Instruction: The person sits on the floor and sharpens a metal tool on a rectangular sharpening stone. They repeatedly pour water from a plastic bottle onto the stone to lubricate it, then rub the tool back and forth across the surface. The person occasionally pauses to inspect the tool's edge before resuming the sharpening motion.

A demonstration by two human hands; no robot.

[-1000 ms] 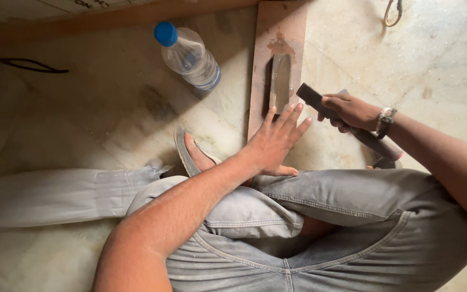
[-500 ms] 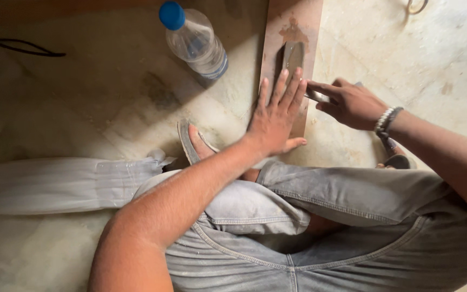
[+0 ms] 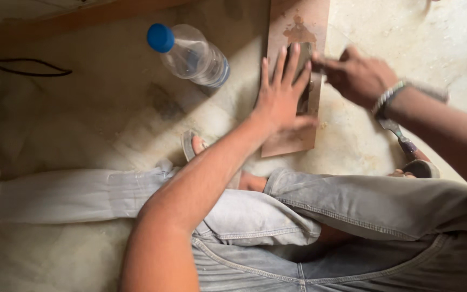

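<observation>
Head view: both hands on board (image 3: 297,32).
Left hand (image 3: 282,100) flat, fingers spread, pressing stone (image 3: 305,65); right hand (image 3: 359,75) closed gripping tool, blurred.

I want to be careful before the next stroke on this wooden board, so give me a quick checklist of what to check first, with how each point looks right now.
1. Left hand flat on the wooden board, pinning it: ok.
2. Right hand gripping the dark tool: ok, though blurred.
3. Left fingers apart from the tool: not ok, they lie right against it.
4. Plastic bottle off the board: ok, it lies to the left, cap on.
5. Sandalled foot off the board: ok.
6. Tool's working edge seated on the wood: cannot tell, hands cover it.
</observation>
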